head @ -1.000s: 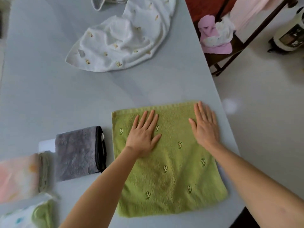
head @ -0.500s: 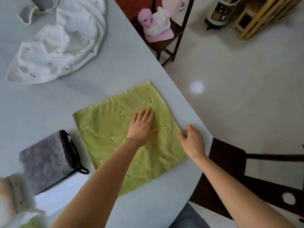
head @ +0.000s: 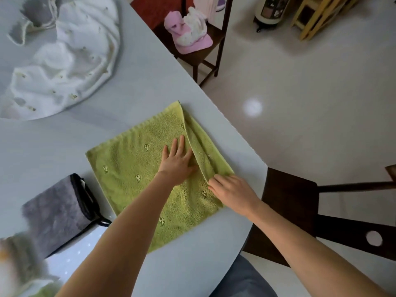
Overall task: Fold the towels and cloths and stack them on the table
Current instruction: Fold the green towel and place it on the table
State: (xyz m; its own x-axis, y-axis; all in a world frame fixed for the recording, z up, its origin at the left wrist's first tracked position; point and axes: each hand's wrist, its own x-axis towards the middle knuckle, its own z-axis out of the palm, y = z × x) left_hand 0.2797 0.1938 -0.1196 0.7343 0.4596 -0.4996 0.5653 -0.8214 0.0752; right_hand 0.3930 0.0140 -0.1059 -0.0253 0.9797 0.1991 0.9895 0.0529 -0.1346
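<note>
Right hand [head: 232,192] now pinches green towel [head: 137,159] edge at 3 o'clock, flap lifted since half-second ago; left hand [head: 176,162] spread flat pinning it, fold starting.

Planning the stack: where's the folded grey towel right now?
In the head view, the grey towel lies folded at lower left on the table, just left of the green towel.

A pale grey desk [head: 150,86] carries it all. Front and centre lies a green towel [head: 132,168], spread flat with its right edge lifted into a fold. To its left sits a folded grey cloth [head: 55,213] with black trim. Far corner: a crumpled white cloth [head: 64,67]. At the near left edge, blurred folded cloths [head: 15,260], stacked just beside the grey one.
</note>
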